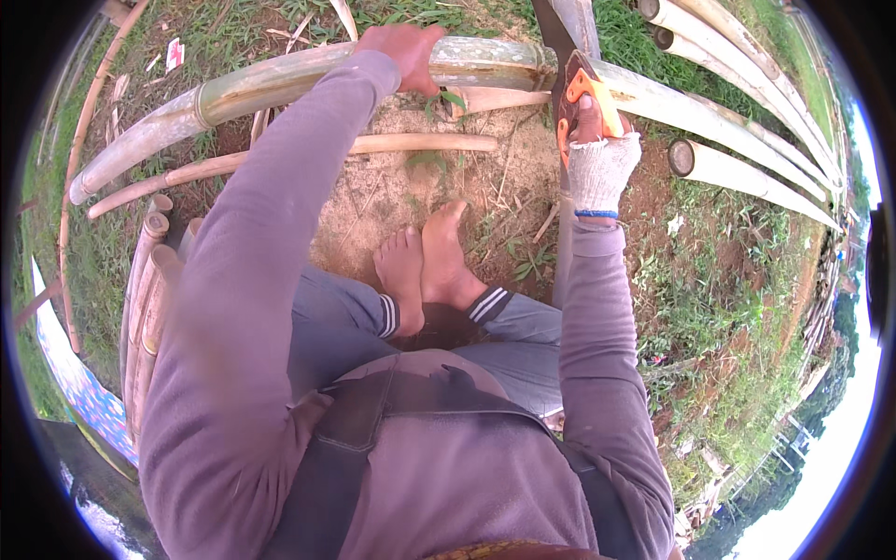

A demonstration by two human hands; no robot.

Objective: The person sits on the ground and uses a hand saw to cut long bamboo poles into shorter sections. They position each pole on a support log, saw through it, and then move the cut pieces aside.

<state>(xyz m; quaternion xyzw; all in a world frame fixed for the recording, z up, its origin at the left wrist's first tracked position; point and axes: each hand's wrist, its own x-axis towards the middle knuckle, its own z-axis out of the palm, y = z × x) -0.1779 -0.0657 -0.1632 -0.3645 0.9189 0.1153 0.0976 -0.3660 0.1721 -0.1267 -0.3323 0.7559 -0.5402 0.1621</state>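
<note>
A thick pale-green bamboo pole (271,86) lies crosswise in front of me, with brown stains along it. My left hand (401,54) is bare and closed over the top of the pole, left of a ringed joint. In a white knitted glove with bare fingertips, my right hand (602,159) grips the orange handle of a handsaw (595,89). The saw's dark blade points away from me and crosses the pole beside that joint. From this view I cannot tell how deep the blade sits in the bamboo.
A thinner bamboo length (420,143) lies nearer me. Cut bamboo pieces (149,271) are stacked at the left, and long poles (747,177) lie at the right. My bare feet (443,257) rest on sawdust-covered soil. A narrow grey plank (564,247) runs beneath my right arm.
</note>
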